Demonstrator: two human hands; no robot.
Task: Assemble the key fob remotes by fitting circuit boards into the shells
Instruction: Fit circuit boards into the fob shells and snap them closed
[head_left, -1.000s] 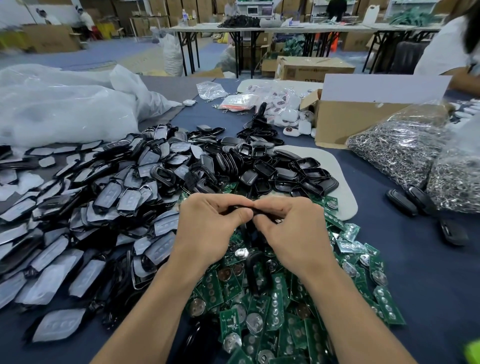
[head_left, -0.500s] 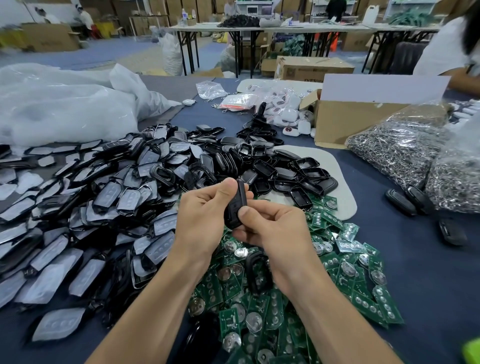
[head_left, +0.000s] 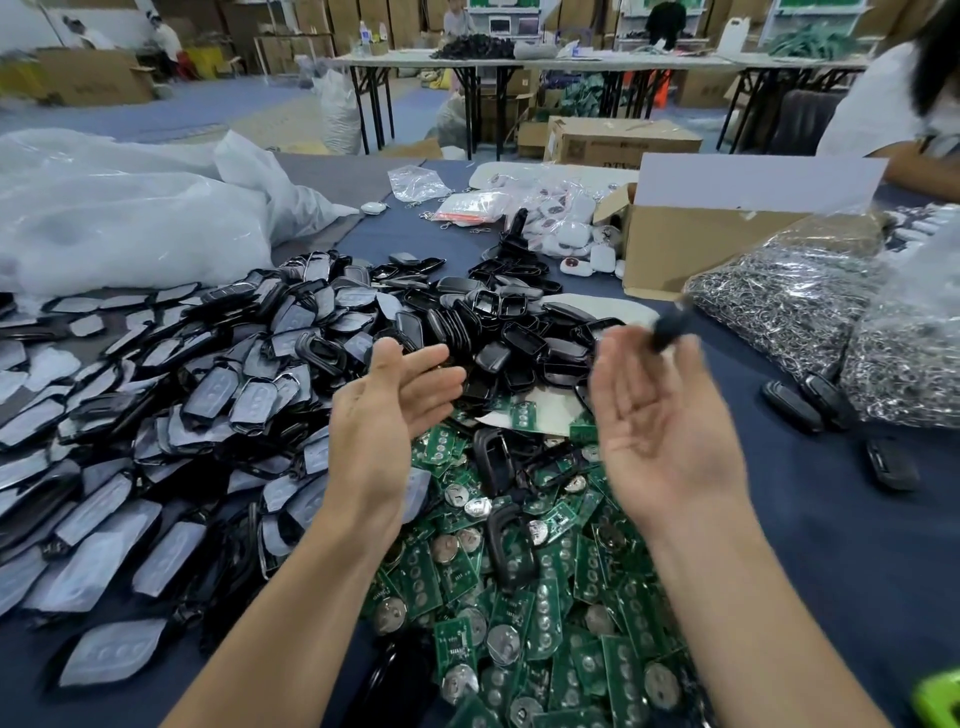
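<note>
My left hand (head_left: 384, 415) and my right hand (head_left: 660, 431) hover palm-up, fingers straight, above a heap of green circuit boards (head_left: 545, 613). A black key fob (head_left: 671, 328), blurred by motion, is just off my right fingertips, and no finger curls round it. Beyond the hands lies a pile of black shell halves (head_left: 509, 332). A wide spread of grey-filmed button covers (head_left: 171, 415) fills the left of the table. Three closed black fobs (head_left: 810, 400) lie on the blue cloth at the right.
Clear bags of metal key rings (head_left: 810, 306) sit at the right, behind them an open cardboard box (head_left: 691, 244). A big white plastic bag (head_left: 119, 223) lies at the back left. White remotes (head_left: 571, 234) lie beside the box. Another person (head_left: 893, 104) sits at the far right.
Both hands were pressing a black fob together, then turning it upright. Now they have spread apart and opened, and the fob has gone off my right fingertips towards the right.
</note>
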